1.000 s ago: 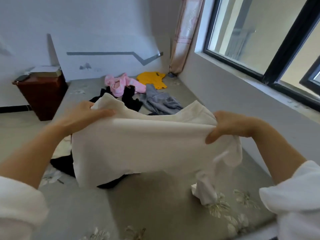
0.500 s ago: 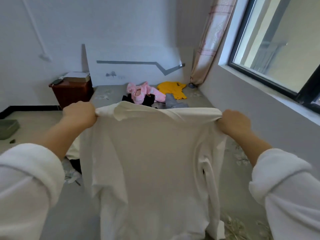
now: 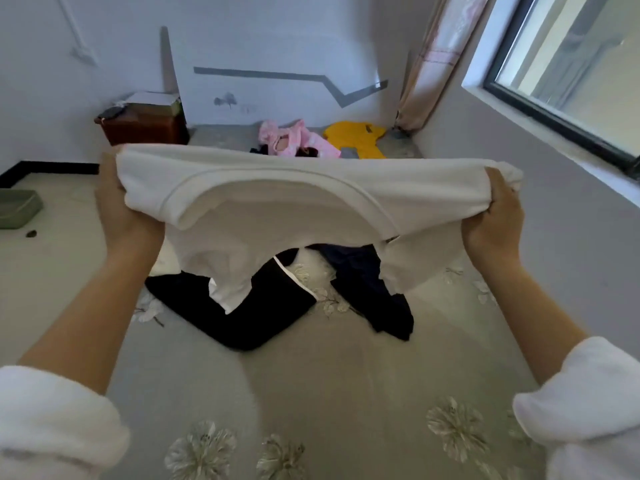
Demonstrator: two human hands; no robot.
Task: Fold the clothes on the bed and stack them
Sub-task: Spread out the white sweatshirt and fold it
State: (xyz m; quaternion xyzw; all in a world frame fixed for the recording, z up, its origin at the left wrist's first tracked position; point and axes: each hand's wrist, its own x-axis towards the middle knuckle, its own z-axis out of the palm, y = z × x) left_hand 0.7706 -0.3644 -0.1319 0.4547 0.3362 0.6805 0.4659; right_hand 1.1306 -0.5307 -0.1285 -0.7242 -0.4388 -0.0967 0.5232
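Observation:
I hold a white T-shirt (image 3: 284, 209) stretched out in the air above the bed (image 3: 311, 393). My left hand (image 3: 124, 209) grips its left end and my right hand (image 3: 495, 220) grips its right end. The shirt's round neckline faces me and its lower part hangs loose. Under it on the bed lie black trousers with a white stripe (image 3: 256, 306) and a dark navy garment (image 3: 374, 292). Farther back lie a pink garment (image 3: 298, 140) and a yellow shirt (image 3: 360, 136).
The bed has a grey flowered sheet and runs along the wall under a window (image 3: 568, 64) on the right. A dark red bedside cabinet (image 3: 142, 128) stands at the head on the left. A green tray (image 3: 17, 209) sits on the floor at left.
The shirt hung down full length from my hands half a second ago. Now it is swung up and out flat in front of me, uncovering the dark clothes on the bed.

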